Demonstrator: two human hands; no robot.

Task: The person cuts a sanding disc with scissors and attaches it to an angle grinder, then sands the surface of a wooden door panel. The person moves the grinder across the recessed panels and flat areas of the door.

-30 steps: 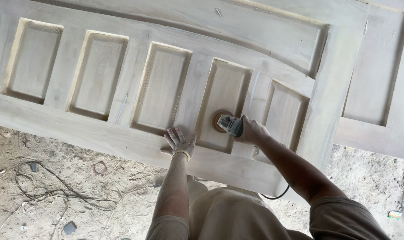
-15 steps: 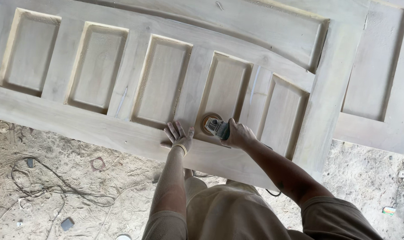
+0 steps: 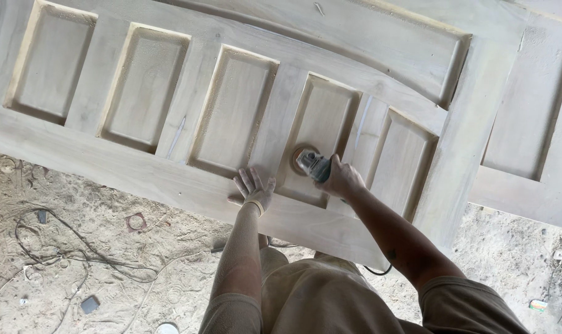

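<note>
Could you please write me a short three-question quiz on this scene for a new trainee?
1. True or false: the left hand lies flat, fingers spread, on the wooden door.
2. What does the right hand grip? A) a hammer B) a handheld sander C) a paintbrush
3. Fill in: the sanding disc sits in the lower part of a recessed ____ of the door.

Key:
1. True.
2. B.
3. Panel, the fourth from the left in the row.
</note>
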